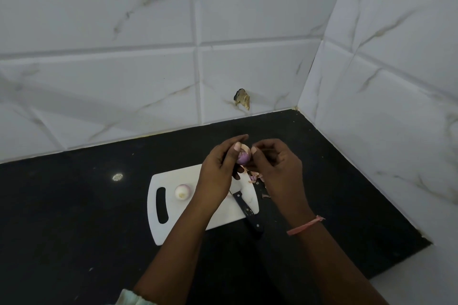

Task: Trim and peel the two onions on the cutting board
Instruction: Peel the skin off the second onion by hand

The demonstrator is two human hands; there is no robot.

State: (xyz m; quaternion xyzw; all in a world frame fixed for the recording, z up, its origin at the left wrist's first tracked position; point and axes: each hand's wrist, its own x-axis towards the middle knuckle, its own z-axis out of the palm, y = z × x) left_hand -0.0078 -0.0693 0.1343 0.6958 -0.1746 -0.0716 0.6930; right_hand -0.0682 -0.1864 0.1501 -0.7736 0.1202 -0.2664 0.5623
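Note:
My left hand grips a small purple onion above the far edge of the white cutting board. My right hand touches the onion's right side, thumb and fingers pinched at its skin. A second onion, pale and peeled-looking, lies on the board near the handle slot. A black-handled knife lies across the board's right edge, its blade partly hidden under my left hand. Scraps of onion skin lie on the board below my hands.
The board sits on a black counter in a corner of white marble-patterned tiled walls. More skin scraps lie on the counter right of the board. A pink thread band circles my right wrist.

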